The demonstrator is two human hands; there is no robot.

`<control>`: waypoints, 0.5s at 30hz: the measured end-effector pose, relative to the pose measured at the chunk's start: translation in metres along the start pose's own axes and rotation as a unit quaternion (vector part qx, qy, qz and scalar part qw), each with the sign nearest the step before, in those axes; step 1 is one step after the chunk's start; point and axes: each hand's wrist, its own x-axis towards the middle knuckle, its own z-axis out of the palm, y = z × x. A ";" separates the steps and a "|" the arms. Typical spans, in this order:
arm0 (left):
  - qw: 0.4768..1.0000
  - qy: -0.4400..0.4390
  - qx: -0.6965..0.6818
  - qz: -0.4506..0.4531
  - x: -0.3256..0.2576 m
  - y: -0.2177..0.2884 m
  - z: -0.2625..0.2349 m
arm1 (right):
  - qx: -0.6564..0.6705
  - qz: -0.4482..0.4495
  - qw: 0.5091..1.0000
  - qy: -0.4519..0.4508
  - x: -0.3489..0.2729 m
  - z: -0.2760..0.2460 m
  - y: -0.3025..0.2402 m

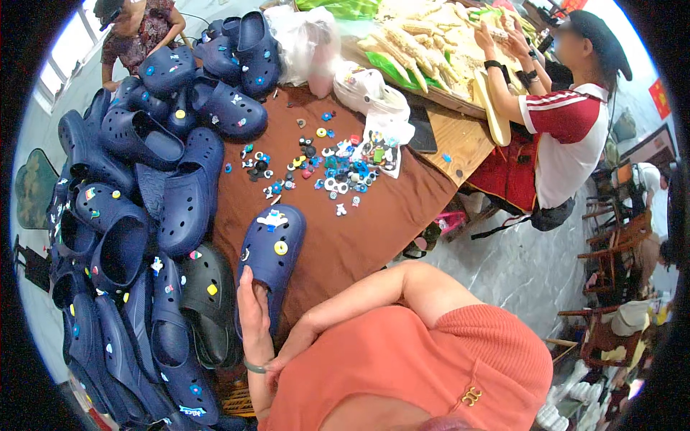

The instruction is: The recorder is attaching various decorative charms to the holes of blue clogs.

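My left hand [253,316] is raised with its fingers straight and held near one another, and nothing shows in it. It overlaps the open heel end of a navy clog [272,244], whose toe points away from me. White, yellow and other small charms sit on that clog. A greenish bangle [254,368] circles my left wrist. Across my front, my right hand [296,343] reaches to that wrist, its fingertips closed at the bangle's edge; they are partly hidden. Just left of my left hand lies a black clog [210,305] with a yellow charm.
Navy clogs [126,237] are heaped along the left. Loose shoe charms [338,169] spread over the brown cloth [345,237], beside a white plastic bag [374,100]. Pale corn cobs [420,47] fill a tray at the back, where a co-worker [575,136] sits. Another person [144,32] is at far left.
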 end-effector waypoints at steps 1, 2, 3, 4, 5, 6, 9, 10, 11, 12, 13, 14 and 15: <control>0.999 -0.018 -0.020 0.023 -0.002 0.001 0.005 | -0.001 -0.002 1.000 0.004 -0.001 0.001 0.000; 0.999 -0.019 -0.018 0.021 -0.002 0.000 0.004 | -0.002 -0.004 1.000 0.009 -0.002 0.002 0.000; 0.999 -0.004 0.006 0.040 -0.002 -0.003 0.000 | -0.003 -0.007 1.000 0.009 -0.001 0.003 0.001; 0.998 0.010 0.031 0.060 -0.002 -0.005 -0.004 | -0.004 -0.009 1.000 0.010 0.000 0.004 0.001; 0.998 0.013 0.033 0.060 -0.002 -0.006 -0.005 | -0.004 -0.012 1.000 0.009 0.002 0.004 0.002; 0.999 -0.011 0.012 0.049 0.001 -0.005 -0.005 | -0.005 -0.014 1.000 0.009 0.004 0.004 0.003; 0.998 -0.039 -0.005 0.048 0.004 -0.006 -0.004 | -0.003 -0.021 1.000 -0.004 0.013 0.005 0.006; 0.997 -0.056 -0.019 0.047 0.005 -0.006 -0.001 | -0.002 -0.023 1.000 -0.008 0.016 0.005 0.008; 0.996 -0.073 -0.034 0.046 0.005 -0.006 0.000 | -0.002 -0.024 1.000 -0.013 0.018 0.006 0.009; 0.996 -0.070 -0.031 0.046 0.005 -0.006 0.000 | -0.001 -0.024 1.000 -0.015 0.019 0.006 0.009; 0.996 -0.065 -0.032 0.048 0.004 -0.005 -0.001 | -0.001 -0.024 1.000 -0.017 0.019 0.006 0.010; 0.997 -0.056 -0.018 0.041 0.002 -0.003 -0.001 | -0.001 -0.023 1.000 -0.020 0.019 0.006 0.010; 0.998 -0.049 -0.003 0.032 0.000 -0.001 0.000 | -0.002 -0.023 1.000 -0.020 0.019 0.006 0.010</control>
